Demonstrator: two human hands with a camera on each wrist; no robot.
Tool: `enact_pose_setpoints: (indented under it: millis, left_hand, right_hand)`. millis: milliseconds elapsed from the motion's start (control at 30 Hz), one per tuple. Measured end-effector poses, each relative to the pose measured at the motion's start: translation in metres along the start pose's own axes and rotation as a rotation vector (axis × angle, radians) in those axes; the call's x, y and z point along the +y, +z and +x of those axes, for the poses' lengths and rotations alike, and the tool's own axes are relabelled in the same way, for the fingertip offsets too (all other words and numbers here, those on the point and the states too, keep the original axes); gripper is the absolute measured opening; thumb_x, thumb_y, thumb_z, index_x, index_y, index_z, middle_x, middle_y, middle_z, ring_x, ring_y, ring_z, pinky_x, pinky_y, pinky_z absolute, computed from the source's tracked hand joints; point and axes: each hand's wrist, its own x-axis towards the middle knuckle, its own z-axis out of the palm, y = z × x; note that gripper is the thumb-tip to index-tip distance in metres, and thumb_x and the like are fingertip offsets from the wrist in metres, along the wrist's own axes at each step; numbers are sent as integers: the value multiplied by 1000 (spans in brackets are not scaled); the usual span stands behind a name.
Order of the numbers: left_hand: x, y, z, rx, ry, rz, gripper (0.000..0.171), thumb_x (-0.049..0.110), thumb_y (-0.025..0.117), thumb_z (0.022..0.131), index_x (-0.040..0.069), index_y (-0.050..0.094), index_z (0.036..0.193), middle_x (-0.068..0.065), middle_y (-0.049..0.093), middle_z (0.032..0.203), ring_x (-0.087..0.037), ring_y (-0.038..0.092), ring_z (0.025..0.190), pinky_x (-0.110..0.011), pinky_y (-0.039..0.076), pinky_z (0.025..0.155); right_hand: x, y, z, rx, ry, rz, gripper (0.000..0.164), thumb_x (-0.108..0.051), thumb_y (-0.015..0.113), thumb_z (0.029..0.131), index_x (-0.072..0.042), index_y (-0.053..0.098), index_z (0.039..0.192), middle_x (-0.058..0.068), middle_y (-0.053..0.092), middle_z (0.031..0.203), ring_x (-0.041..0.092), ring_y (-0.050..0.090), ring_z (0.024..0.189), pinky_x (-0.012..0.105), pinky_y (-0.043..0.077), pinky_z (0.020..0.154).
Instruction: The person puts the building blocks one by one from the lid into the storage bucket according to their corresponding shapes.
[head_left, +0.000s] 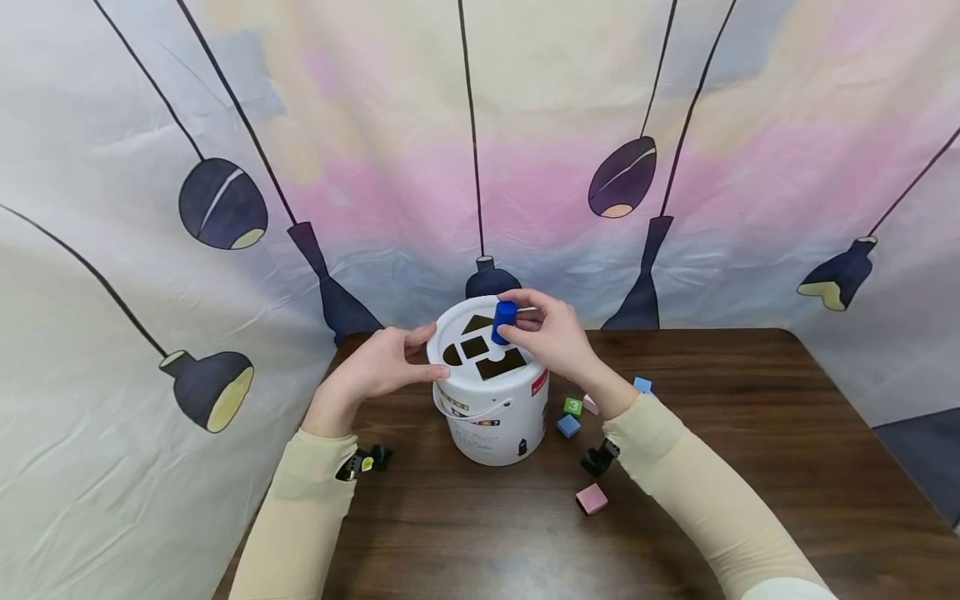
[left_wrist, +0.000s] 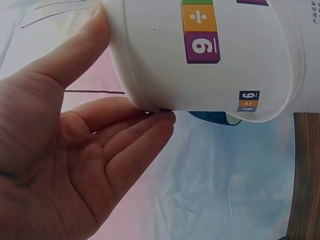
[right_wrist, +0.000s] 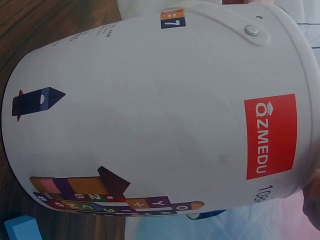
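A white bucket [head_left: 491,442] stands upright on the table, topped by a white lid [head_left: 450,318] with several cut-out holes. My right hand [head_left: 558,333] pinches a blue cylinder block [head_left: 505,321] between thumb and fingers, upright over the right part of the lid. Whether its lower end touches the lid or enters a hole, I cannot tell. At the left rim, my left hand [head_left: 381,362] rests its spread thumb and fingers against the bucket's edge. The left wrist view shows that hand [left_wrist: 80,135] with its fingers fairly straight. Only the bucket's printed side [right_wrist: 150,100] fills most of the right wrist view.
Right of the bucket lie a green block marked 3 [head_left: 573,407], a blue block [head_left: 568,426], a partly hidden pink block [head_left: 590,404] and another blue block [head_left: 642,384]. A pink block [head_left: 592,499] lies nearer the front of the brown table [head_left: 465,533]. A printed curtain [head_left: 555,100] hangs behind.
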Motion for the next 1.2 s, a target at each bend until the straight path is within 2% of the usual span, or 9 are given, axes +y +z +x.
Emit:
enact_pose_setpoints:
  millis: [400, 600, 867, 1200]
  left_hand:
    - [2, 0, 0, 8, -14, 19, 92, 45, 86, 93, 8, 39, 164, -14, 49, 160, -29, 51, 145, -51, 48, 113]
    - [1, 0, 1, 11, -6, 27, 92, 46, 85, 93, 6, 40, 163, -15, 48, 160, -30, 50, 146, -52, 48, 113]
    - [1, 0, 0, 8, -2, 13, 92, 45, 85, 93, 6, 40, 163, -15, 49, 159, -29, 53, 143, -50, 49, 112]
    - [1, 1, 0, 5, -11, 8, 92, 44, 85, 93, 8, 39, 164, -13, 48, 160, -27, 52, 144, -49, 48, 113]
  right_hand:
    - [4, 3, 1, 7, -101, -100, 42, -13, 83, 96, -13, 73, 136, 7, 74, 127, 22, 75, 115, 34, 60, 96]
    - [2, 3, 0, 26, -100, -101, 40, -14, 83, 96, -13, 74, 135, 6, 74, 126, 22, 75, 114, 34, 60, 95]
    - [3, 3, -2, 53, -129, -91, 36, -12, 80, 97, -11, 75, 133, 6, 73, 127, 21, 71, 119, 32, 57, 102]
    - [2, 2, -3, 39, -130, -57, 35, -12, 79, 98, -10, 75, 132, 6, 73, 126, 21, 70, 120, 31, 56, 103]
